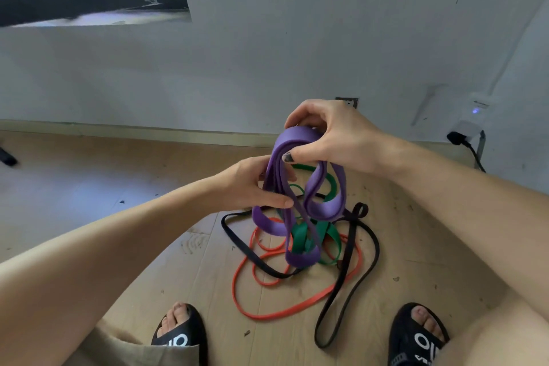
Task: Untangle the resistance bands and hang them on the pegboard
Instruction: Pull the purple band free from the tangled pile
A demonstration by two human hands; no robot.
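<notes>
Both bare forearms fill the lower corners, cut off by the edge. Wood floor (89,187) lies open to the left; a grey wall (267,53) closes it beyond. Between two black sandals (181,333), partly cropped, lies the tangle: black band (347,276), orange band (285,313), green band (300,239); their crossings are hard to follow. Above it hangs the purple band (326,208), its loops touching the green. The right hand (335,137) curls over its top fold; the left hand (252,184) pinches its strands.
</notes>
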